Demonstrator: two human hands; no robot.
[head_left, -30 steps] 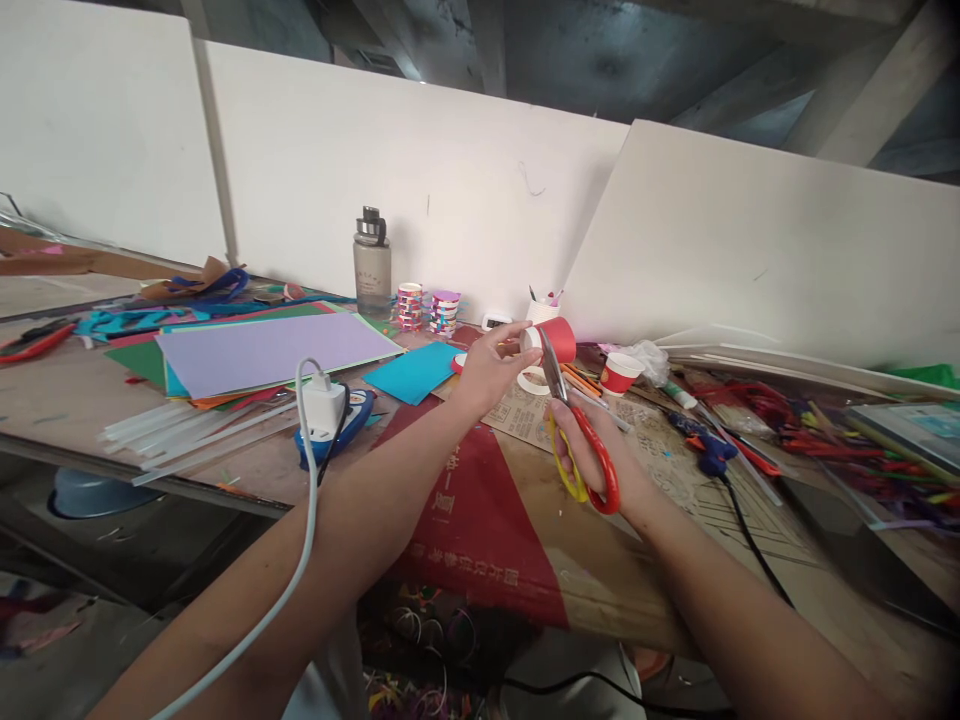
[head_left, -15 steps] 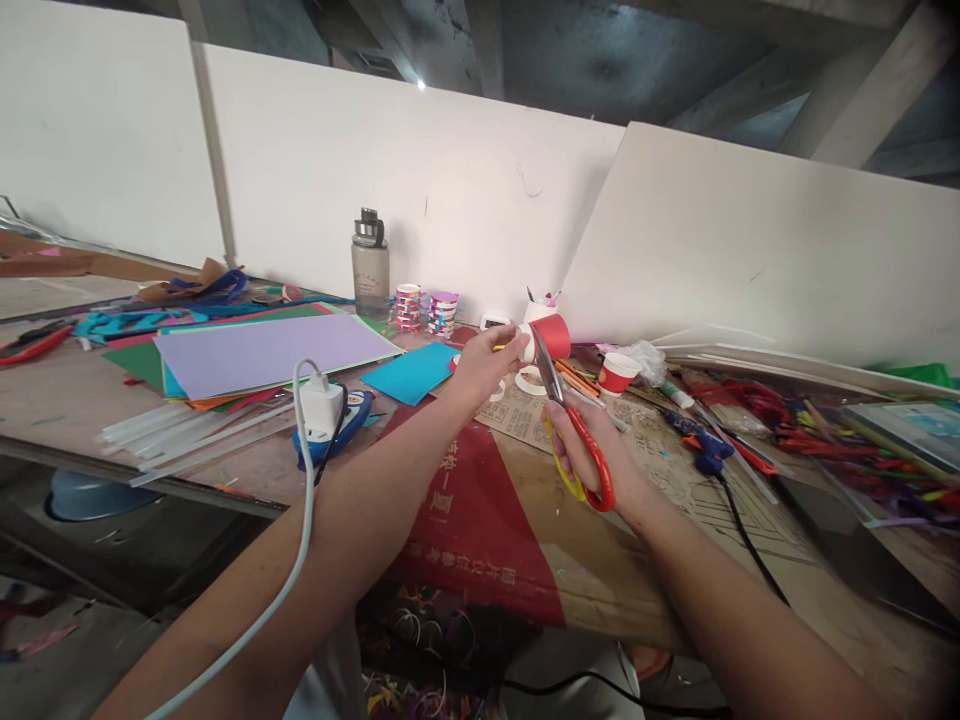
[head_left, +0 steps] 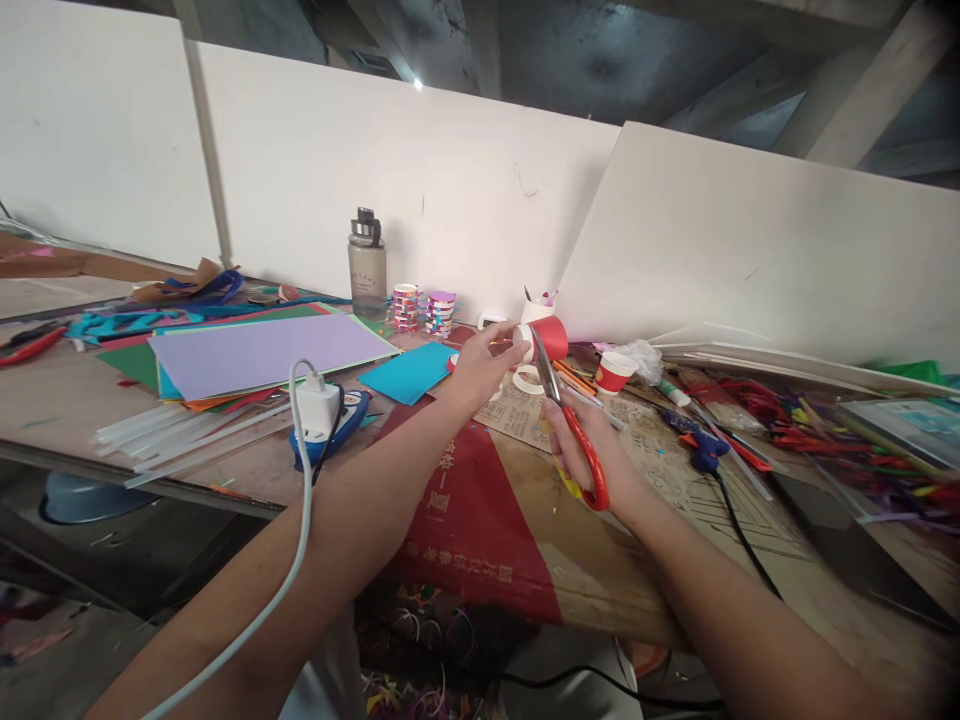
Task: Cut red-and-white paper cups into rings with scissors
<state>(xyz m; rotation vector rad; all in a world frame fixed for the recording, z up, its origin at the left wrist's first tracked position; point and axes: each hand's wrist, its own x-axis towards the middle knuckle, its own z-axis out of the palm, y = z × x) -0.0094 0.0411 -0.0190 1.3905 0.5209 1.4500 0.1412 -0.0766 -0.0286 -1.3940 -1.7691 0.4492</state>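
My left hand (head_left: 487,360) is closed on a red and white paper cup (head_left: 550,340), which is tipped on its side above the table. The fingers hold its white end, and the red part points right. My right hand (head_left: 589,440) grips a pair of scissors (head_left: 549,378) with red and yellow handles. Their blades point up and away from me and reach the cup, where the red meets the white. From here I cannot tell how deep the blades sit in the cup wall. Below the cup lies a white tape roll (head_left: 528,380) on printed cardboard.
Another paper cup (head_left: 615,372) stands to the right, near a blue glue gun (head_left: 697,445). Coloured paper sheets (head_left: 270,352), clear glue sticks (head_left: 172,435) and a white plug adapter (head_left: 319,408) with its cable lie left. A water bottle (head_left: 367,270) and two striped cup stacks (head_left: 406,308) stand behind.
The yellow handle of the scissors shows less now, mostly behind my right hand and the red handle. My left hand and the cup stay nearly in place. The view has shifted slightly.
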